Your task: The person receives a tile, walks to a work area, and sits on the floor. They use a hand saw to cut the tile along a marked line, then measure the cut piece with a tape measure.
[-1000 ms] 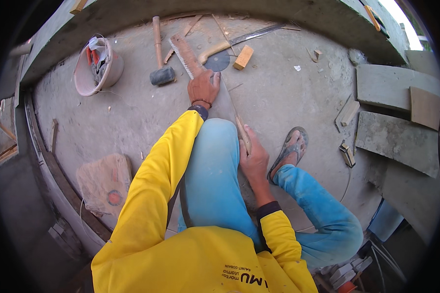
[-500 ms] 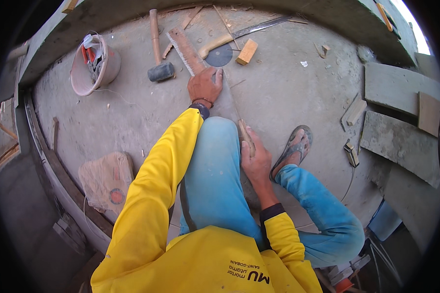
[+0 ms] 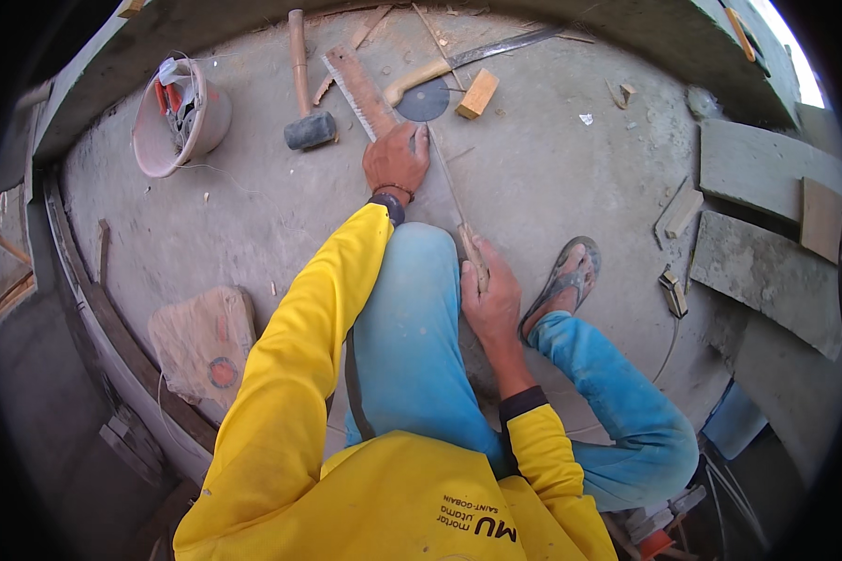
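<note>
My left hand is closed on a hand saw blade, pressing it down on the concrete just beyond my knee. Rust-brown with teeth along its left edge, the blade shows beyond the hand; its near part is partly hidden by the hand and knee. In my right hand, closed beside the knee, is a worn wooden handle. From it a thin, straight metal shaft runs up toward my left hand; it looks like a file. A dark round disc lies just past my left knuckles.
A mallet, a wooden-handled machete and a wood block lie ahead. The pink bucket at left holds tools. A paper sack is near my left arm; concrete slabs stand at right.
The thin metal shaft between my hands shows more plainly now, and its handle has shifted very slightly. My left hand stays closed on the saw blade; the whole view has shifted a little.
</note>
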Available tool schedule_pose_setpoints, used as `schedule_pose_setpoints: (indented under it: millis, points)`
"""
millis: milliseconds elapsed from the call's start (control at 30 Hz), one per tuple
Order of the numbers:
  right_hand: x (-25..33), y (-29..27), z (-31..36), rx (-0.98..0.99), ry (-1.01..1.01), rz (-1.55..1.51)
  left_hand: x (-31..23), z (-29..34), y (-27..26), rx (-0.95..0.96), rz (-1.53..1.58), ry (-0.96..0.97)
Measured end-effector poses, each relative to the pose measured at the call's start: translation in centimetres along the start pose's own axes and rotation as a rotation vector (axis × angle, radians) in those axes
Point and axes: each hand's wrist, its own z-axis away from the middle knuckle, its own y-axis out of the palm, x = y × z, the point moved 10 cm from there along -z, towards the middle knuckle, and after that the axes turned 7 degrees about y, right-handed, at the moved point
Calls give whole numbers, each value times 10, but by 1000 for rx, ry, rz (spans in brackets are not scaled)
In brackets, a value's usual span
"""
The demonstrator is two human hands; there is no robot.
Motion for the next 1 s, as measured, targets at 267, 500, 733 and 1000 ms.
schedule_pose_setpoints:
  millis: [267, 500, 733, 1000]
  points:
    - [3, 2, -9, 10, 0, -21, 4, 1, 1, -22, 28, -11]
    - [4, 0, -7, 56, -8, 34, 4, 2, -2, -64, 26, -18]
    - [9, 1, -22, 77, 17, 17, 6, -1, -2, -104, 46, -2]
    - [29, 8, -47, 90, 6, 40, 6, 0, 0, -41, 35, -15]
